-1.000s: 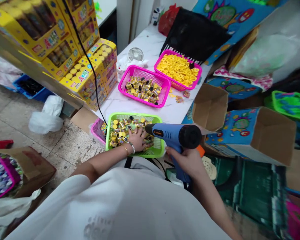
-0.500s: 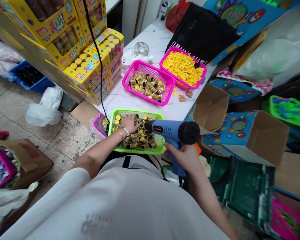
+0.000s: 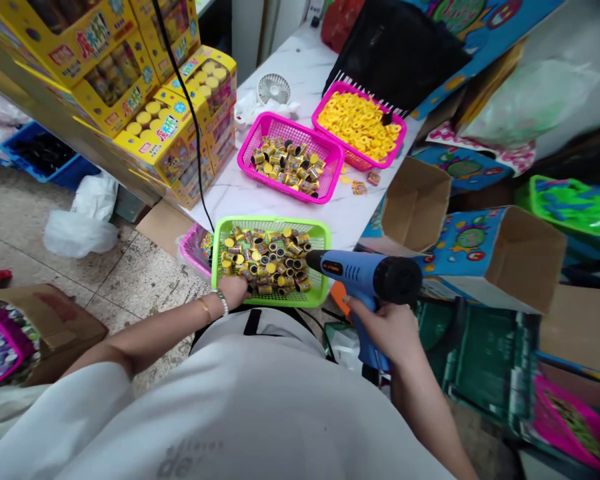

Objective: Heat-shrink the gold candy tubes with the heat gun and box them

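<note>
Right hand grasps a blue-and-black, pistol-shaped heat gun. Left hand, grip not determinable, is at the near-left rim of a lime-green plastic basket holding small gold-and-black cylinders.

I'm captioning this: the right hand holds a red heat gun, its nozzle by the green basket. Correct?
No: the head view shows the heat gun is blue, not red. The right hand does hold it, its nozzle by the green basket.
</note>
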`<state>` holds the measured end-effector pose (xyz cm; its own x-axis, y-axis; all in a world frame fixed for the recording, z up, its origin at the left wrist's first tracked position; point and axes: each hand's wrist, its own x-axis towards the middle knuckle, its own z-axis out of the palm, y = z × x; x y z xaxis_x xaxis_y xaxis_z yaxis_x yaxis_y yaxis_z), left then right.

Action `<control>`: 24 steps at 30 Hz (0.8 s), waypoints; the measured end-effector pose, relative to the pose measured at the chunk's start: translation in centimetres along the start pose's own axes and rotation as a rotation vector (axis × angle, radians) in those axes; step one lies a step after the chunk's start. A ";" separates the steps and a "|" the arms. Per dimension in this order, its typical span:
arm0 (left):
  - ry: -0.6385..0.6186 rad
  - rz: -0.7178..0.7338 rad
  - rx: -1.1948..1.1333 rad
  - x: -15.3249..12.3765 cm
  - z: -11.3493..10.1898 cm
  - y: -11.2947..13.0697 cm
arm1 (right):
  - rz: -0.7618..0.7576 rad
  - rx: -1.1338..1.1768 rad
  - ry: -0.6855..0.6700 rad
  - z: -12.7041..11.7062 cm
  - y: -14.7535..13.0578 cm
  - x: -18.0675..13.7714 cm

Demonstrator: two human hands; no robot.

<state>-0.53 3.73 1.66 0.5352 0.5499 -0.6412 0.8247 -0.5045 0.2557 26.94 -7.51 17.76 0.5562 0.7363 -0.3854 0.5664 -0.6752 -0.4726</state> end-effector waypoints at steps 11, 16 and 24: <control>0.336 0.072 -0.295 4.7 -2.6 2.0 | -0.120 -0.019 -0.010 2.1 -1.9 -0.2; 0.460 0.025 -0.199 4.7 -4.9 -1.2 | -0.161 0.055 -0.052 2.1 -1.9 -1.8; 0.429 0.128 0.027 8.4 -3.8 -0.6 | -0.154 0.002 -0.040 3.6 -1.3 -1.7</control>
<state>4.10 11.16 -1.13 0.6645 0.7054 -0.2466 0.7451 -0.6002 0.2908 23.02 -7.71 16.17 0.4383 0.8323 -0.3393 0.6421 -0.5541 -0.5297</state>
